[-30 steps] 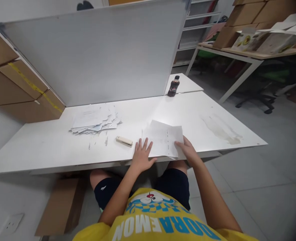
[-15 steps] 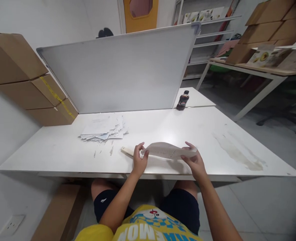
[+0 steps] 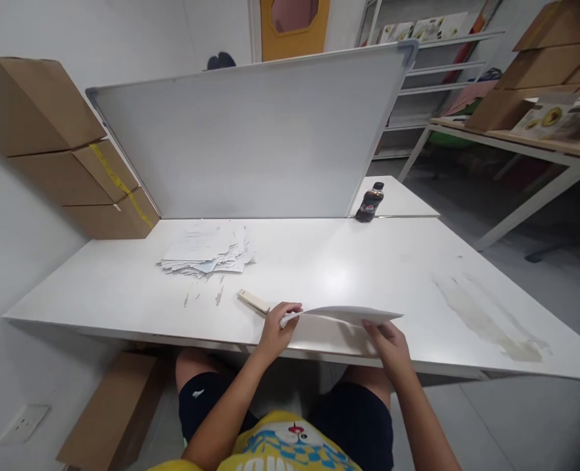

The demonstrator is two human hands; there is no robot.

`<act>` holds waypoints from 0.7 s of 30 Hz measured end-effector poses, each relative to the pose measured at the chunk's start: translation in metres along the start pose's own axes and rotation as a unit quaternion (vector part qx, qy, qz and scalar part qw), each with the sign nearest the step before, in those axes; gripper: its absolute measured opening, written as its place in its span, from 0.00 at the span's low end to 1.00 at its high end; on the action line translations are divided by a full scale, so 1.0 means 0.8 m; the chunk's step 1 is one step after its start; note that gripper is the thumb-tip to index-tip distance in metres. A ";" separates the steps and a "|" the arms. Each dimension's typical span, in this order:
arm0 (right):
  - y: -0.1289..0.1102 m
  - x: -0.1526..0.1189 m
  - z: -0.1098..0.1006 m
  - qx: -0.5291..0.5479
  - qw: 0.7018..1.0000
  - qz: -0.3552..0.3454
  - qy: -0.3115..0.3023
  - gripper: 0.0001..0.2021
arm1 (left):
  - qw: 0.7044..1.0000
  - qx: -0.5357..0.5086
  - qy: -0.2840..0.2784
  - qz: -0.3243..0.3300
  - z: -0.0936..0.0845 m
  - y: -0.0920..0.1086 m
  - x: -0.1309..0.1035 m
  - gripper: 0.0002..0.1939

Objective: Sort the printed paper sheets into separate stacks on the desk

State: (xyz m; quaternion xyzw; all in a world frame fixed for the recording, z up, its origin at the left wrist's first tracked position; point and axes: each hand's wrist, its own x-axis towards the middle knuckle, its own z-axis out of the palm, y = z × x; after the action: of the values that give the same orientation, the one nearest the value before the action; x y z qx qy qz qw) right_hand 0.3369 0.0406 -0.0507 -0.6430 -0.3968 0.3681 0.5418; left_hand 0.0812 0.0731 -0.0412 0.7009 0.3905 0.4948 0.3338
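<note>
A sheet of white paper (image 3: 342, 314) stretches between my two hands, just above the front edge of the white table (image 3: 309, 255). My left hand (image 3: 279, 327) is closed on its left end, which looks folded or curled. At the other end, my right hand (image 3: 389, 343) pinches the lower edge, thumb and fingers partly under the paper. Right beside my left hand lies a slim cream-coloured object (image 3: 253, 301), its kind unclear. Farther left sits a messy stack of torn-edged papers (image 3: 204, 252), with small scraps (image 3: 220, 294) in front of it.
A whiteboard (image 3: 251, 137) stands across the back of the table. A dark soda bottle (image 3: 370, 202) stands by its right end. Cardboard boxes (image 3: 39, 108) are piled at the left. A greyish stain (image 3: 491, 327) marks the table's right side.
The paper has tipped from showing its printed face to nearly edge-on. My right hand has shifted its hold down along the edge, and the view has turned slightly left.
</note>
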 end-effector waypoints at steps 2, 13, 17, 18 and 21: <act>0.002 -0.005 0.004 0.012 1.000 0.004 0.002 0.25 | 0.999 0.019 0.034 -0.028 -0.003 -0.003 -0.015 0.16; 0.017 -0.006 0.018 0.050 0.998 0.022 0.007 0.25 | 0.984 -0.041 0.063 -0.161 0.003 -0.014 -0.024 0.16; 0.017 -0.012 0.017 0.016 0.998 0.066 0.006 0.24 | 0.981 0.002 0.069 -0.182 0.007 -0.016 -0.028 0.15; 0.019 -0.012 0.015 0.009 0.998 0.069 -0.002 0.24 | 0.979 0.014 0.073 -0.187 0.008 -0.016 -0.030 0.16; 0.032 -0.011 0.007 -0.019 0.997 0.067 -0.025 0.21 | 0.974 0.039 0.084 -0.207 0.011 -0.014 -0.037 0.15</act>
State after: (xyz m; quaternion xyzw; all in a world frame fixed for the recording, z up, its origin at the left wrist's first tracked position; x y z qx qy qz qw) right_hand 0.3313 0.0324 -0.0764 -0.6692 -0.3730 0.4117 0.4935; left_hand 0.0809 0.0516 -0.0661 0.5736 0.5729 0.4560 0.3672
